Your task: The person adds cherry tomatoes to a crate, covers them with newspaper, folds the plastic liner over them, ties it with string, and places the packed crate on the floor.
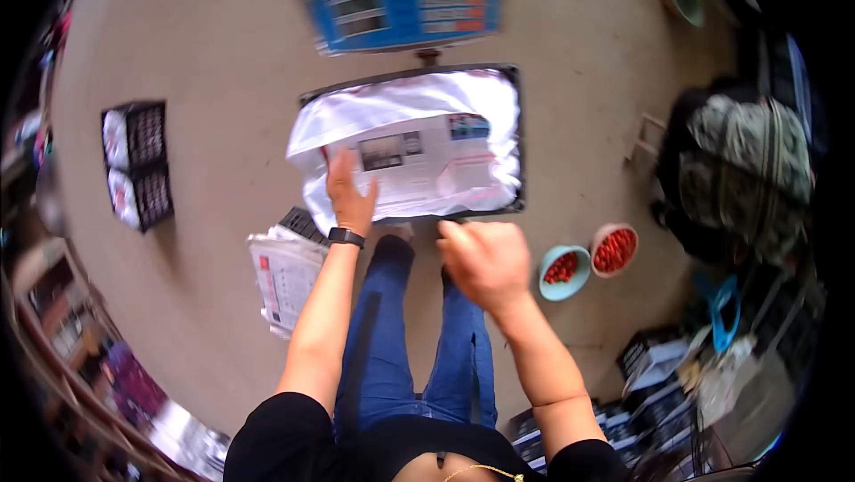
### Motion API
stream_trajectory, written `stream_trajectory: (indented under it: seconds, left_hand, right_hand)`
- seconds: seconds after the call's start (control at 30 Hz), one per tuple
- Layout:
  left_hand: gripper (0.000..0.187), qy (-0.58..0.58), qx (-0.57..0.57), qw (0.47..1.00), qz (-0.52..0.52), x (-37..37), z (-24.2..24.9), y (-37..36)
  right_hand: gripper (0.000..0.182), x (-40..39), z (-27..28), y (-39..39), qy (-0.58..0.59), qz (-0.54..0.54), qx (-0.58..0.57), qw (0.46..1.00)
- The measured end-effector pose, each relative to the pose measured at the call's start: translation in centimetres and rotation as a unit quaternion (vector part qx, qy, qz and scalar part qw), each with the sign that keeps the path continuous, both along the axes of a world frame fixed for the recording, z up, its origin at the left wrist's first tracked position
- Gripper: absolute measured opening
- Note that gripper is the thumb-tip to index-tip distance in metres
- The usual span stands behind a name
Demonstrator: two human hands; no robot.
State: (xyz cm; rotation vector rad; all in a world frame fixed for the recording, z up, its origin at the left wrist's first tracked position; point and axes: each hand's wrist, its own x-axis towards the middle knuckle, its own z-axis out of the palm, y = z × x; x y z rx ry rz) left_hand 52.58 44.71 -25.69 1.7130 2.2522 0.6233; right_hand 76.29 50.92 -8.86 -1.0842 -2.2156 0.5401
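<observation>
A black crate (522,139) lined with a white plastic sheet (383,113) lies in front of me. Printed newspaper (423,166) covers its bottom. My left hand (350,193), with a dark band at the wrist, is on the newspaper near the crate's left side, its fingers stretched out and the thumb apart. Closed into a fist, my right hand (488,259) is at the near edge of the crate, right of the middle. Whatever it may grip is hidden and blurred.
A blue scale display (401,1) stands beyond the crate. Folded newspapers (283,282) lie at left, with black crates (138,164) farther left. Two bowls of small red fruits (564,273) (614,250) sit at right. A person (744,170) is at far right.
</observation>
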Motion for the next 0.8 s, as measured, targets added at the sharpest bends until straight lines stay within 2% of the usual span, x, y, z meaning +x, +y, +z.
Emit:
stream_trajectory:
  seconds: [0.03, 0.1, 0.13, 0.17, 0.2, 0.23, 0.3, 0.33, 0.37, 0.43, 0.47, 0.5, 0.53, 0.57, 0.63, 0.67, 0.73, 0.77, 0.8]
  left_hand:
    - [0.078, 0.032, -0.007, 0.993, 0.110, -2.7, -0.1, -1.5]
    - [0.082, 0.044, 0.002, 0.956, 0.291, -7.5, -2.3, -3.5]
    - [0.084, -0.118, 0.012, 0.918, 0.377, -9.9, -4.7, -4.5]
    - [0.086, -0.277, 0.024, 0.849, 0.449, -11.8, -6.6, -5.1]
    - [0.084, -0.453, 0.039, 0.775, 0.440, -12.5, -5.9, -4.3]
    - [0.069, -0.567, 0.009, 0.687, 0.454, -15.4, -10.1, -5.8]
    - [0.047, -0.756, -0.044, 0.505, 0.414, -16.9, -9.7, -5.4]
    - [0.029, -0.747, -0.064, 0.534, 0.390, -17.3, -10.5, -5.7]
    - [0.025, -0.731, -0.054, 0.560, 0.385, -17.5, -11.2, -6.2]
    - [0.022, -0.742, -0.044, 0.541, 0.393, -16.6, -8.6, -5.9]
    - [0.020, -0.747, 0.004, 0.570, 0.343, -15.8, -7.2, -5.6]
    - [0.020, -0.667, -0.052, 0.647, 0.366, -15.5, -8.0, -6.8]
    - [0.022, -0.683, -0.033, 0.656, 0.318, -14.5, -7.0, -7.1]
    - [0.025, -0.699, -0.014, 0.662, 0.269, -13.2, -6.1, -7.4]
    - [0.031, -0.711, -0.012, 0.656, 0.254, -11.9, -3.9, -7.0]
    - [0.040, -0.731, -0.006, 0.638, 0.240, -11.9, -4.2, -7.7]
    - [0.044, -0.751, -0.004, 0.613, 0.247, -11.7, -3.3, -8.1]
    - [0.046, -0.760, -0.002, 0.600, 0.250, -11.6, -2.9, -8.1]
    - [0.056, -0.763, -0.025, 0.598, 0.243, -12.1, -2.7, -8.2]
  right_hand:
    - [0.025, -0.7, 0.3, 0.8, 0.028, 0.006, 0.042, 0.999]
    - [0.021, -3.9, 0.4, 1.4, 0.035, 0.079, 0.017, 0.996]
    - [0.020, -6.0, -0.9, 1.5, 0.046, 0.103, -0.057, 0.992]
    - [0.019, -8.5, -3.1, 1.5, 0.052, 0.125, -0.131, 0.982]
    - [0.015, -10.4, -5.8, 1.3, 0.050, 0.118, -0.216, 0.968]
    - [0.015, -12.2, -7.7, 0.8, 0.056, 0.120, -0.263, 0.956]
    - [0.016, -15.6, -11.0, -0.2, 0.066, 0.121, -0.359, 0.923]
    - [0.018, -17.1, -12.3, -0.7, 0.073, 0.113, -0.398, 0.908]
    - [0.021, -18.6, -13.6, -1.3, 0.078, 0.104, -0.437, 0.890]
    - [0.027, -21.7, -15.6, -2.8, 0.100, 0.074, -0.495, 0.860]
    - [0.030, -23.4, -16.5, -3.7, 0.117, 0.052, -0.513, 0.849]
    - [0.033, -25.0, -17.7, -4.4, 0.134, 0.031, -0.529, 0.838]
    - [0.041, -26.4, -18.8, -4.9, 0.148, 0.010, -0.558, 0.817]
    - [0.043, -27.1, -19.9, -5.6, 0.147, -0.015, -0.592, 0.792]
    - [0.035, -27.6, -19.7, -6.0, 0.084, -0.043, -0.522, 0.848]
    - [0.031, -27.4, -19.7, -6.1, 0.091, -0.054, -0.546, 0.831]
    - [0.024, -26.6, -19.9, -5.9, 0.110, -0.078, -0.592, 0.795]
    - [0.022, -26.2, -20.0, -5.9, 0.101, -0.088, -0.589, 0.797]
    - [0.019, -26.2, -19.1, -5.5, 0.092, -0.099, -0.587, 0.798]
